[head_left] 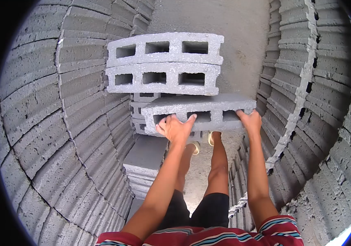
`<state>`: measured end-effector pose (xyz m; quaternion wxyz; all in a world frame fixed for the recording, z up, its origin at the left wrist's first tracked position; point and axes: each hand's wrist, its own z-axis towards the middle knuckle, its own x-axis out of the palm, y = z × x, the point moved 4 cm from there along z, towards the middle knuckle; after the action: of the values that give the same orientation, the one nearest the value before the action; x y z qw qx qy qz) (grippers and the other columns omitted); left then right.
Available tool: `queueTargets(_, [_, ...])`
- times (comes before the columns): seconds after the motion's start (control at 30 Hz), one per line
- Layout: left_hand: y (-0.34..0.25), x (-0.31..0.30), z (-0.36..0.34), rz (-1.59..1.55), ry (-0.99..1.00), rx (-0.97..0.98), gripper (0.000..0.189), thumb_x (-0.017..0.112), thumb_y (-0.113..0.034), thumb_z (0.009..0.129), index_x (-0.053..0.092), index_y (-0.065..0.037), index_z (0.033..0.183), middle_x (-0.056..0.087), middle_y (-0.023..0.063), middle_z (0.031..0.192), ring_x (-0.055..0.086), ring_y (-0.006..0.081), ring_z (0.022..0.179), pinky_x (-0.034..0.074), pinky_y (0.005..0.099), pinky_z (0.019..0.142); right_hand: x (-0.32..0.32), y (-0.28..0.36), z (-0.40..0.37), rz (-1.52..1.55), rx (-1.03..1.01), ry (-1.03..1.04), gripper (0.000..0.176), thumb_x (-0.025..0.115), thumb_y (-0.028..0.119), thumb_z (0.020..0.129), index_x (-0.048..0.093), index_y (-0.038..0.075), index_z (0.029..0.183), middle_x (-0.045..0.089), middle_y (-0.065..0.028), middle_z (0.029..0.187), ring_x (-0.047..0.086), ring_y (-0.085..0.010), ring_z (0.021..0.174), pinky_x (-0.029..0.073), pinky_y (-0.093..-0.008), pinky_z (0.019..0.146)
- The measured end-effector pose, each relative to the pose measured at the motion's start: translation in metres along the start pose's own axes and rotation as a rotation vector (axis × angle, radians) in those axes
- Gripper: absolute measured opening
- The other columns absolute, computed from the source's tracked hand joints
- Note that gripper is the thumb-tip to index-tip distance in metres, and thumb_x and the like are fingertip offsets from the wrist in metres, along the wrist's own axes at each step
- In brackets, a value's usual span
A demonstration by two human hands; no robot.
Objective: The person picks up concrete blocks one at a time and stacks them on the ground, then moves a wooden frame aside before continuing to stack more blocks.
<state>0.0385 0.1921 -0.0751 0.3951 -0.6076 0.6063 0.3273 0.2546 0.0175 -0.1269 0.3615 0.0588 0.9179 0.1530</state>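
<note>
Concrete block (216, 115) runs crosswise, left to right (hollows (229, 116) facing camera).

The single view looks out from the wearer's head, forward and steeply down past the striped shirt (208, 237), near enough that the left hand (177, 128) and right hand (251, 121) sit close below it. The lens is wide (black curves round off the view's corners), so it takes in the floor (224, 24) from around the feet (211, 138) to its far stretch, along with the block walls (40, 131) that bend along the floor's left and right edges.
</note>
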Motion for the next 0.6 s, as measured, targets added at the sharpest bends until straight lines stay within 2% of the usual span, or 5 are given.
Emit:
queueTargets(0.03, [-0.002, -0.002, -0.001, 0.022, 0.019, -0.023, 0.044, 0.063, -0.042, 0.061, 0.061, -0.001, 0.076, 0.06, 0.0113, 0.089, 0.037, 0.0274, 0.106, 0.006, 0.0469, 0.099, -0.001, 0.002, -0.002, -0.078, 0.094, -0.073, 0.063, 0.064, 0.039, 0.059, 0.056, -0.007, 0.101, 0.059, -0.0256, 0.093, 0.057, -0.0375, 0.091, 0.043, -0.0397, 0.081])
queueTargets(0.07, [0.001, 0.001, 0.001, 0.005, 0.082, -0.031, 0.044, 0.062, -0.042, 0.061, 0.061, -0.002, 0.077, 0.061, 0.0095, 0.086, 0.039, 0.0268, 0.105, 0.004, 0.0477, 0.1, -0.003, 0.005, -0.003, -0.085, 0.053, -0.15, 0.058, 0.064, 0.036, 0.057, 0.058, -0.006, 0.096, 0.059, -0.0276, 0.09, 0.056, -0.0399, 0.088, 0.043, -0.0423, 0.079])
queueTargets(0.2, [0.025, 0.007, 0.006, 0.004, 0.188, -0.063, 0.04, 0.063, -0.041, 0.059, 0.061, -0.003, 0.073, 0.061, 0.0072, 0.08, 0.043, 0.0236, 0.1, 0.002, 0.046, 0.102, -0.004, 0.009, -0.025, -0.095, 0.06, -0.177, 0.051, 0.064, 0.036, 0.055, 0.061, -0.004, 0.087, 0.06, -0.0264, 0.084, 0.058, -0.0391, 0.084, 0.044, -0.042, 0.078])
queueTargets(0.4, [0.055, -0.023, 0.013, 0.005, 0.161, 0.007, 0.035, 0.065, -0.038, 0.057, 0.059, -0.005, 0.065, 0.06, 0.006, 0.073, 0.046, 0.0222, 0.096, 0.005, 0.0434, 0.103, 0.008, 0.02, -0.087, -0.032, 0.082, -0.326, 0.044, 0.065, 0.032, 0.052, 0.063, -0.004, 0.077, 0.061, -0.0247, 0.072, 0.059, -0.0396, 0.074, 0.046, -0.0418, 0.072])
queueTargets(0.6, [0.072, -0.062, 0.046, 0.063, 0.072, 0.075, 0.035, 0.065, -0.036, 0.055, 0.059, -0.004, 0.065, 0.059, 0.0068, 0.072, 0.047, 0.0229, 0.093, 0.006, 0.044, 0.103, 0.044, 0.049, -0.096, 0.146, 0.076, -0.217, 0.045, 0.065, 0.032, 0.053, 0.062, -0.006, 0.076, 0.061, -0.0236, 0.07, 0.06, -0.0377, 0.074, 0.045, -0.0413, 0.073])
